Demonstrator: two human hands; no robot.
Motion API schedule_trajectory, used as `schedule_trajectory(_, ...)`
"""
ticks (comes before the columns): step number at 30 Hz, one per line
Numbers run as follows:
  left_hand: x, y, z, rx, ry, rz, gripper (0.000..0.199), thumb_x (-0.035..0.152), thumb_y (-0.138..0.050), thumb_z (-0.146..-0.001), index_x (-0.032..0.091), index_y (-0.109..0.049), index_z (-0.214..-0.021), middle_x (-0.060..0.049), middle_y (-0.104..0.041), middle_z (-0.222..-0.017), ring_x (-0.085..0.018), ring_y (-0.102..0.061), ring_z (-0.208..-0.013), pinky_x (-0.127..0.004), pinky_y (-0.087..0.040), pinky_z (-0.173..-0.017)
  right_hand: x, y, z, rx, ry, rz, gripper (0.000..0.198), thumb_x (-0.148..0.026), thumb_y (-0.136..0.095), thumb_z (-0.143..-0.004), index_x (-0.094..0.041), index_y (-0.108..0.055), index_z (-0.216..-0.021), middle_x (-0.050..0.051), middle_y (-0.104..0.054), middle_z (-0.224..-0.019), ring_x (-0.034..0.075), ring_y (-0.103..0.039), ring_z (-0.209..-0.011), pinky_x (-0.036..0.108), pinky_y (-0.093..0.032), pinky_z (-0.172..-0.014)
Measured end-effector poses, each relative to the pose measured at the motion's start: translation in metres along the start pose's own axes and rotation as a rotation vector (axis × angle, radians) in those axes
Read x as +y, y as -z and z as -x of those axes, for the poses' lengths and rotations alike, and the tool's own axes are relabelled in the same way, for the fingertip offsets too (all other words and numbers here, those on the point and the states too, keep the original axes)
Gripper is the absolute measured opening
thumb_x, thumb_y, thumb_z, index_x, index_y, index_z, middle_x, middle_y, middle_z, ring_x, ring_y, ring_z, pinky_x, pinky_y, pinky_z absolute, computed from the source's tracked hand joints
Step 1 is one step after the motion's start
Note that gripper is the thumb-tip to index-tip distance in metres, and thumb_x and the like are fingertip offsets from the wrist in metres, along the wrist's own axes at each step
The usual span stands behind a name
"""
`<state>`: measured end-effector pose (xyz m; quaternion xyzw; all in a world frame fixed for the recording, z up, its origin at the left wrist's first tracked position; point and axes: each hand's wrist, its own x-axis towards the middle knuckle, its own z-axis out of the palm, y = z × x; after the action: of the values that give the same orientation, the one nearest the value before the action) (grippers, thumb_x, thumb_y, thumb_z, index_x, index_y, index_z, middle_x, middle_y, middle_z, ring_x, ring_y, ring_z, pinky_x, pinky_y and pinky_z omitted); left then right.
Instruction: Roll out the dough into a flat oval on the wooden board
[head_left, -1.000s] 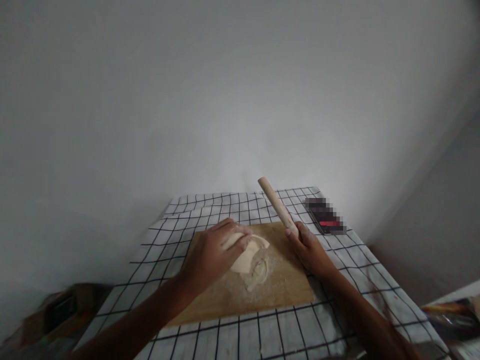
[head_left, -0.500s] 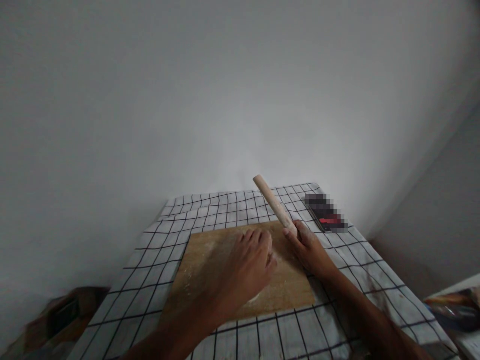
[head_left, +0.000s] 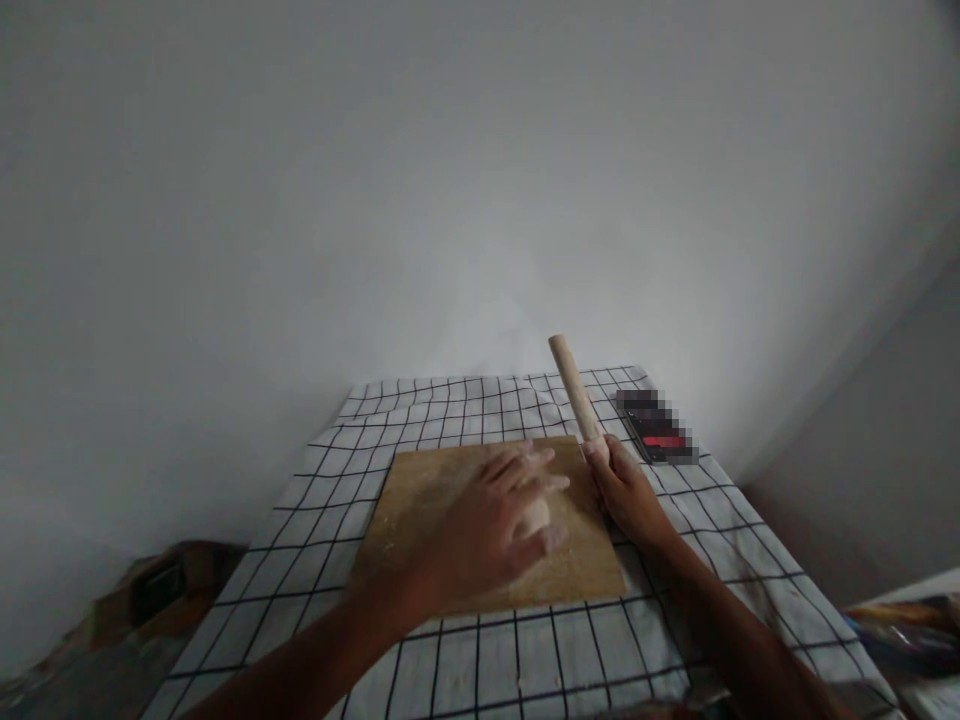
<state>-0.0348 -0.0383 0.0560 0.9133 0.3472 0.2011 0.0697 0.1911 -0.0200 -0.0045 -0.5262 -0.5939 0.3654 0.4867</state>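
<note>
Dough (head_left: 535,517) is pressed by the spread-fingered left hand (head_left: 487,520) at board (head_left: 420,500) centre | rolling pin (head_left: 576,398) is gripped at 2 o'clock by the closed right hand (head_left: 628,492) | soft, likely sticky; best lifted from underneath.

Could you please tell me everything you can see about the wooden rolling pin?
The rolling pin is a plain, pale wooden dowel, smooth and straight, with a flat rounded end and no separate handles. The right hand grips its lower end at the right edge of the wooden board, so that end is hidden. The pin slants up and away, leaning slightly left, its free end raised above the checked cloth. Nothing else touches it; the left hand rests on the dough.
</note>
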Motion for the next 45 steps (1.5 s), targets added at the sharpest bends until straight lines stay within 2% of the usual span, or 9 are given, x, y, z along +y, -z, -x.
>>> schedule_trajectory(4, 0.002, -0.008, 0.025, -0.084, -0.119, -0.111, 0.016, 0.027, -0.059, -0.097, 0.024, -0.068, -0.110, -0.003, -0.069, -0.123, -0.022, -0.060, -0.118, -0.041, -0.048, -0.105, 0.001, 0.000, 0.001, -0.011, 0.053, 0.112, 0.036, -0.059, -0.046, -0.099, -0.024, -0.054, -0.101, -0.005, -0.050, -0.070, 0.016, -0.052, -0.061, 0.027, -0.042, -0.056)
schedule_trajectory(8, 0.000, -0.017, 0.028, -0.004, 0.011, -0.176, 0.025, 0.023, -0.056, -0.097, 0.023, -0.066, -0.120, -0.005, -0.070, -0.115, -0.024, -0.062, -0.110, -0.044, -0.051, -0.099, 0.002, 0.000, 0.001, -0.030, 0.064, 0.159, 0.035, -0.056, -0.044, -0.101, -0.024, -0.055, -0.106, -0.003, -0.056, -0.074, 0.017, -0.056, -0.067, 0.028, -0.043, -0.060)
schedule_trajectory(15, -0.001, -0.024, 0.026, -0.047, 0.076, -0.065, 0.052, 0.035, -0.048, -0.103, 0.019, -0.041, -0.152, -0.009, -0.038, -0.162, -0.029, -0.031, -0.151, -0.054, -0.024, -0.126, 0.001, 0.000, -0.001, -0.062, 0.080, 0.167, 0.033, -0.055, -0.046, -0.100, -0.024, -0.055, -0.105, -0.002, -0.057, -0.076, 0.018, -0.057, -0.069, 0.029, -0.044, -0.062)
schedule_trajectory(19, -0.026, -0.006, 0.023, -0.073, 0.130, 0.266, 0.052, 0.041, -0.038, -0.106, 0.023, -0.036, -0.155, -0.007, -0.043, -0.159, -0.023, -0.041, -0.146, -0.046, -0.041, -0.119, 0.002, 0.001, 0.002, -0.064, 0.039, 0.131, 0.036, -0.058, -0.044, -0.100, -0.024, -0.053, -0.105, -0.004, -0.051, -0.073, 0.017, -0.053, -0.063, 0.028, -0.043, -0.055)
schedule_trajectory(25, -0.033, 0.072, 0.029, 0.529, 0.348, 0.316, 0.033, 0.040, -0.042, -0.106, 0.021, -0.065, -0.122, -0.005, -0.070, -0.127, -0.021, -0.063, -0.121, -0.039, -0.050, -0.106, -0.020, 0.010, -0.001, -0.202, 0.139, 0.338, 0.036, -0.058, -0.046, -0.099, -0.024, -0.055, -0.106, -0.005, -0.049, -0.066, 0.016, -0.052, -0.057, 0.026, -0.037, -0.052)
schedule_trajectory(28, -0.025, 0.087, 0.032, 0.570, 0.200, 0.113, 0.026, 0.033, -0.048, -0.103, 0.022, -0.067, -0.116, -0.003, -0.070, -0.121, -0.021, -0.061, -0.121, -0.040, -0.045, -0.109, -0.048, 0.014, -0.004, -0.296, 0.300, 0.659, 0.037, -0.059, -0.051, -0.098, -0.024, -0.060, -0.098, -0.001, -0.059, -0.071, 0.018, -0.057, -0.064, 0.027, -0.034, -0.057)
schedule_trajectory(33, -0.026, 0.057, 0.036, 0.263, 0.268, -0.029, 0.030, 0.029, -0.042, -0.104, 0.023, -0.065, -0.121, -0.003, -0.071, -0.121, -0.022, -0.063, -0.117, -0.043, -0.048, -0.105, -0.072, 0.011, -0.010, -0.438, 0.525, 0.927, 0.047, -0.068, -0.048, -0.097, -0.023, -0.061, -0.094, 0.004, -0.070, -0.084, 0.020, -0.064, -0.072, 0.029, -0.033, -0.061)
schedule_trajectory(41, -0.060, -0.008, 0.056, 0.161, 0.303, -0.378, 0.046, 0.024, -0.038, -0.101, 0.013, -0.049, -0.145, -0.014, -0.053, -0.151, -0.029, -0.043, -0.144, -0.056, -0.030, -0.121, -0.049, -0.001, -0.023, -0.631, 0.528, 0.975, 0.048, -0.065, -0.040, -0.101, -0.025, -0.066, -0.093, 0.001, -0.070, -0.083, 0.017, -0.064, -0.071, 0.029, -0.034, -0.060)
schedule_trajectory(45, -0.084, -0.025, 0.057, 0.122, 0.297, -0.486, 0.055, 0.026, -0.039, -0.099, 0.014, -0.039, -0.153, -0.013, -0.043, -0.159, -0.032, -0.031, -0.151, -0.062, -0.020, -0.123, -0.041, -0.010, -0.044, -0.600, 0.638, 0.923, 0.041, -0.055, -0.041, -0.104, -0.026, -0.067, -0.114, 0.007, -0.068, -0.106, 0.023, -0.062, -0.098, 0.036, -0.046, -0.082)
